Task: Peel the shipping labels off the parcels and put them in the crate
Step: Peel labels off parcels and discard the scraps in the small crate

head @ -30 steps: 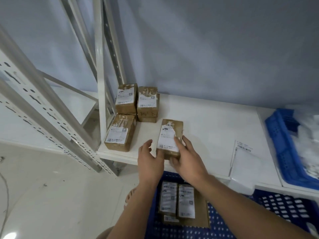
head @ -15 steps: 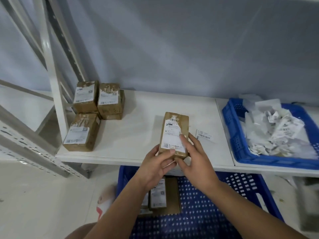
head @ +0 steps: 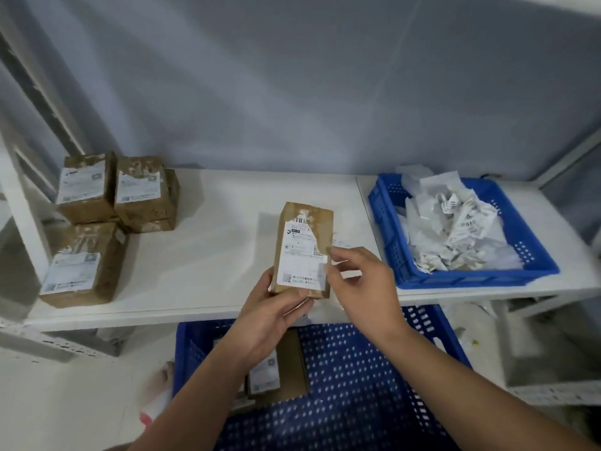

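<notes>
White shelf beneath parcel, lengthwise away, label up

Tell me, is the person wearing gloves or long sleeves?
No. The left hand and right hand are bare: no gloves, rings or watch show. The left forearm and right forearm are bare too, with no sleeve in view.
</notes>
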